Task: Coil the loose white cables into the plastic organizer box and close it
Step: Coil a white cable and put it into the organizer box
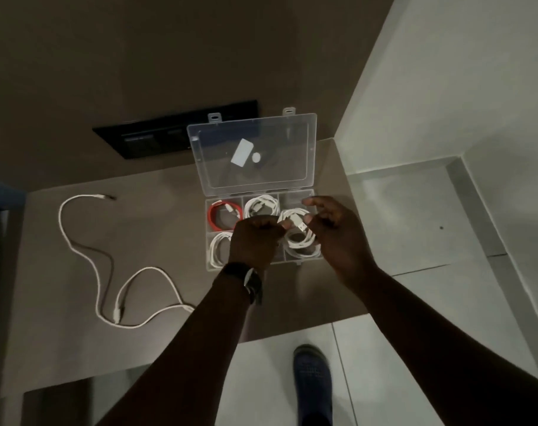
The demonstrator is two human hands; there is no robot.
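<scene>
A clear plastic organizer box (318,196) lies on the brown counter with its lid (252,150) standing open. A red cable coil (224,214) fills the back left compartment, and white coils (261,206) sit in other compartments. Over the box's right side, my left hand (255,238) pinches a coiled white cable (297,233). My right hand (332,229) hovers beside that coil with fingers spread, touching its plug end. One loose white cable (108,265) sprawls uncoiled on the counter to the left.
A black wall panel (144,139) sits behind the box. The counter (169,229) ends in front at a white tiled floor, where a dark shoe (312,376) stands. A white wall and ledge rise on the right.
</scene>
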